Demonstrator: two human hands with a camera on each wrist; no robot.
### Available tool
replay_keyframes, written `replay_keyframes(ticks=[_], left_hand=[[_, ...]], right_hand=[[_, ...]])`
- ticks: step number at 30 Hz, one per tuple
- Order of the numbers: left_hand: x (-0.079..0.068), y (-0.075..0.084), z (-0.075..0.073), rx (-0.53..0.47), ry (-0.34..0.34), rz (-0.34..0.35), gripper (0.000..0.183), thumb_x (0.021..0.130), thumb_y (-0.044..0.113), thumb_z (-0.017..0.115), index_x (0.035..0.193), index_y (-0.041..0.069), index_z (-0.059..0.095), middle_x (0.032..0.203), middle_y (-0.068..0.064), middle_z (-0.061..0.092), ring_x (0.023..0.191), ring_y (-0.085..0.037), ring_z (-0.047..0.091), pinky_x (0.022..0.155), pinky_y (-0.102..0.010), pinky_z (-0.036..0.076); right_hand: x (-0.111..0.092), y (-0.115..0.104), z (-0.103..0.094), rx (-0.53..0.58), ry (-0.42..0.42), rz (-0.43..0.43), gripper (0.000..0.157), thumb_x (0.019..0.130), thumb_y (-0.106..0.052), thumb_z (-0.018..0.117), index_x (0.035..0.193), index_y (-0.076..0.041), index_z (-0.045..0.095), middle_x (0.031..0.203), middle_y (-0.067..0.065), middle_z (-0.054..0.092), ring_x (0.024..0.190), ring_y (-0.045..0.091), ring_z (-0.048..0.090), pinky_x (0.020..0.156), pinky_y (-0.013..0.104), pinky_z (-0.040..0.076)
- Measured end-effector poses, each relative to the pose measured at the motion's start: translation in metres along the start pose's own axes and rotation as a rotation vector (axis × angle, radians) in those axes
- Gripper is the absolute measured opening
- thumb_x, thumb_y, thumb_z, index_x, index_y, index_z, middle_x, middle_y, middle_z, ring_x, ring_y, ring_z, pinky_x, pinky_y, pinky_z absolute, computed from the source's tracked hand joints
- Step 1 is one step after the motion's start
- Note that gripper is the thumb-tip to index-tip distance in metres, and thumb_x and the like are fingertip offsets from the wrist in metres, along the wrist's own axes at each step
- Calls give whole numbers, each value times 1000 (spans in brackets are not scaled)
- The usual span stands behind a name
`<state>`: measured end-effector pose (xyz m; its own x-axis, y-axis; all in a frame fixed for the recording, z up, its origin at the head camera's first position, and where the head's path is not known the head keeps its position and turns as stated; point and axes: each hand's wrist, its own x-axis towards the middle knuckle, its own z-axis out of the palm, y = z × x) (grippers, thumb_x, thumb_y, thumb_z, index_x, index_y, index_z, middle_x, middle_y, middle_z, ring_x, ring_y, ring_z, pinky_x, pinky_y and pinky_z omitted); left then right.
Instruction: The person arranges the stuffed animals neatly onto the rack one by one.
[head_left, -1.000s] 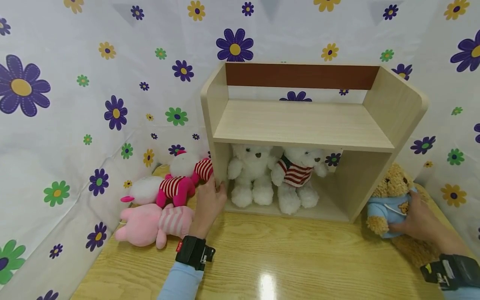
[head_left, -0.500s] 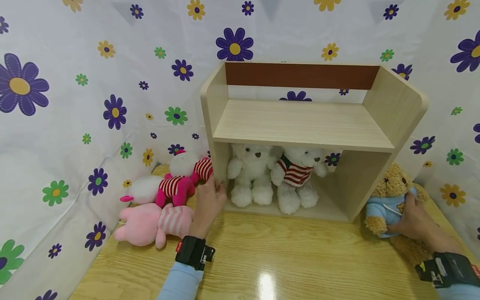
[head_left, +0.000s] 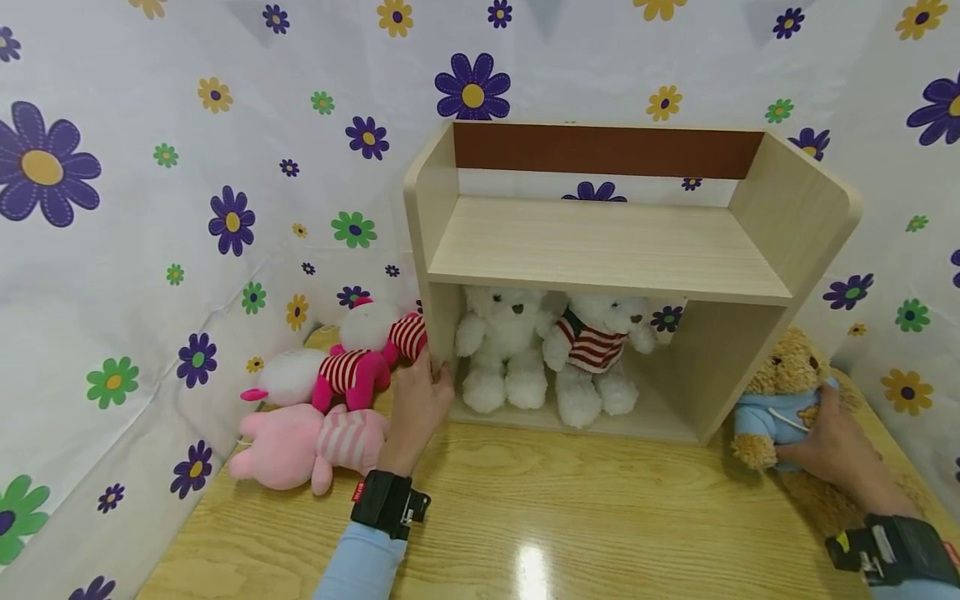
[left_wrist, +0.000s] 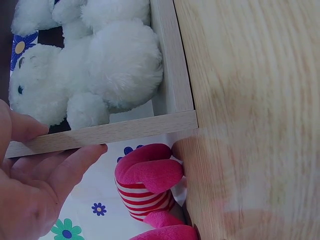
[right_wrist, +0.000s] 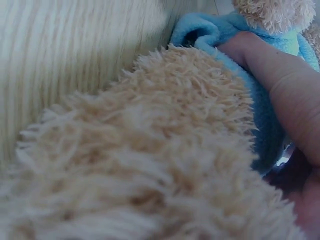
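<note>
Wooden table — shelf, plush toys.

black wrist camera by the right hand a tiny bit closer to the wooden shelf and lower than a second ago, big purple flower at far left a little higher up

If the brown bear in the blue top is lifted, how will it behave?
The brown bear looks plush, so probably light and squashy. Its shaggy fur and fuzzy blue top should give the right hand fair grip.
</note>
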<state>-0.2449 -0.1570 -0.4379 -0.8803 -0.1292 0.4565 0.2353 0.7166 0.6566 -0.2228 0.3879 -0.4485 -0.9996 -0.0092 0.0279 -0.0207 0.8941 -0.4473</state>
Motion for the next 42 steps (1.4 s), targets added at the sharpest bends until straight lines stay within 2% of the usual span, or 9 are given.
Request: replay_keyframes(ticks=[5, 12, 17, 20, 22, 27, 30, 36, 42], left_hand=[[-1, 1, 0, 3, 2, 2, 28, 97, 13, 61, 121, 0, 60, 79, -22, 69, 68, -34, 67, 64, -52, 56], [-1, -2, 1, 12, 12, 17, 28, 97, 12, 61, 121, -2, 60, 78, -23, 70, 65, -31, 65, 60, -49, 55], [0, -1, 1, 15, 17, 8, 29, 97, 14, 61, 122, -1, 60, 84, -25, 72, 71, -37, 70, 65, -54, 57], [0, -1, 1, 5, 9, 8, 30, 97, 13, 61, 122, -2, 60, 86, -27, 72, 71, -37, 70, 65, -53, 57], [-1, -1, 1, 4, 7, 10, 29, 97, 13, 61, 121, -2, 60, 84, -26, 71, 68, -35, 69, 62, -51, 57], [-1, -3, 2, -3, 13, 17, 27, 96, 12, 62, 119, -2, 61, 83, -25, 72, 68, -33, 68, 62, -50, 56], [0, -3, 2, -7, 22, 22, 28, 96, 12, 63, 120, -3, 61, 86, -26, 73, 71, -37, 71, 64, -53, 57], [-1, -3, 1, -7, 8, 12, 28, 97, 13, 61, 121, -1, 61, 83, -24, 72, 67, -33, 68, 63, -51, 56], [-1, -2, 1, -8, -6, -1, 28, 98, 13, 60, 122, -1, 61, 81, -23, 71, 65, -28, 64, 61, -48, 56]], right_hand=[[-3, 0, 0, 16, 51, 8, 123, 74, -23, 87, 147, 22, 0, 103, 47, 49, 79, 46, 58, 61, 47, 48], [-11, 0, 0, 24, 86, 9, 121, 76, -24, 86, 147, 21, 0, 92, 41, 53, 70, 37, 58, 55, 40, 44], [-15, -1, -1, 34, 137, 24, 125, 75, -21, 86, 149, 21, -5, 103, 49, 49, 82, 55, 57, 59, 52, 48], [-19, -4, 0, 37, 169, 68, 126, 75, -18, 84, 151, 20, -9, 120, 58, 39, 100, 67, 49, 71, 66, 47], [-22, -5, -1, 29, 185, 101, 125, 76, -17, 83, 151, 20, -11, 127, 60, 33, 105, 69, 43, 76, 70, 44], [-28, -8, -3, 13, 209, 152, 120, 79, -17, 80, 150, 21, -8, 123, 56, 33, 98, 65, 44, 70, 64, 44], [-29, -10, -3, 26, 223, 167, 120, 79, -16, 81, 151, 20, -8, 124, 54, 32, 99, 63, 44, 70, 63, 44], [-35, -8, 0, 67, 317, 112, 122, 74, -10, 84, 154, 14, -5, 127, 51, 33, 100, 63, 44, 73, 67, 43], [-42, -9, -1, 90, 378, 56, 131, 70, -9, 87, 158, 5, -7, 146, 51, 22, 114, 70, 37, 87, 77, 36]])
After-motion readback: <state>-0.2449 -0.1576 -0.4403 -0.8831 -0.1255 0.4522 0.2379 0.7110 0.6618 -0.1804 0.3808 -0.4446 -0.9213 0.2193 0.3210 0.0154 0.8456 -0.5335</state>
